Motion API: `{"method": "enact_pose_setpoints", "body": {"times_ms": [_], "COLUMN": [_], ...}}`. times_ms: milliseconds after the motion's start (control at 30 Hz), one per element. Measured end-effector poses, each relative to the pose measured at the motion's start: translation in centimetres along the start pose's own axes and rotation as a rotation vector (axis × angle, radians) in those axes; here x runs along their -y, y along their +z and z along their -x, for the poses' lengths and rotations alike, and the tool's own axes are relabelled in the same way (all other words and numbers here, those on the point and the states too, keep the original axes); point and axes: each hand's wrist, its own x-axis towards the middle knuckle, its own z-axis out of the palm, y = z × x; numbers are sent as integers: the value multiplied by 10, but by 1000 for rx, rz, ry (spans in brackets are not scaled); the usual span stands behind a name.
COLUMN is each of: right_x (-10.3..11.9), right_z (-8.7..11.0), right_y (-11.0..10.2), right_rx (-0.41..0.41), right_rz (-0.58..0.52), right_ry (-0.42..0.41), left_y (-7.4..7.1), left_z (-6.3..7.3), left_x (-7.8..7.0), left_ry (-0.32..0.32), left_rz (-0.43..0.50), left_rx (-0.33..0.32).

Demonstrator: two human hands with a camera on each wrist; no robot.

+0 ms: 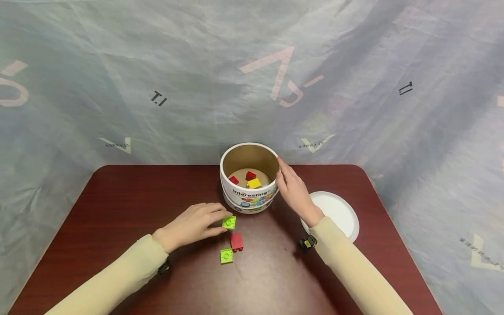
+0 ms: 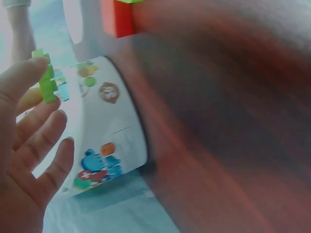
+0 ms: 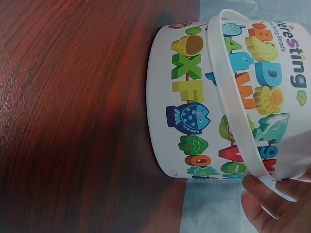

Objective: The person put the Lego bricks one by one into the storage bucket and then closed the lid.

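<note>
My left hand (image 1: 198,222) pinches a bright green square toy building brick (image 1: 229,222) between thumb and fingers, just in front of the bucket. In the left wrist view this green brick (image 2: 44,77) is seen edge-on at the fingertips. A red brick (image 1: 236,241) and a second green brick (image 1: 226,256) lie on the table nearer to me. My right hand (image 1: 294,189) rests against the right side of the white printed bucket (image 1: 252,202), fingers extended at its rim. Inside the bucket lie a yellow brick (image 1: 253,183) and red bricks (image 1: 250,175).
A round white lid (image 1: 334,214) lies right of the bucket, partly under my right forearm. The bucket's white carrying handle (image 3: 231,92) hangs down against its side. Grey printed cloth (image 1: 252,78) stands behind the dark red table (image 1: 157,188).
</note>
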Motion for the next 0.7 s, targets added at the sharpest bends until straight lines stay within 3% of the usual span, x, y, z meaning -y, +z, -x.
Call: {"method": "enact_pose_setpoints", "body": {"times_ms": [267,433,567,700], "right_x": [0,-1,-2,-2], "right_z": [1,3,3,2], "right_y": [1,3,3,2], "right_rx": [1,1,-6,-10], "right_rz": [-3,6,10,12], "right_ry": [0,-6,-14,-18], "left_y": [-24,-47,-66,-76], "left_z": [-14,-24,-34,-43], "left_x": [-9,-5,4,13], "left_ry": [65,98,72,26], "left_rz": [-18,-61,-75,-77], "left_rx": [-117,-177,-200,-195]}}
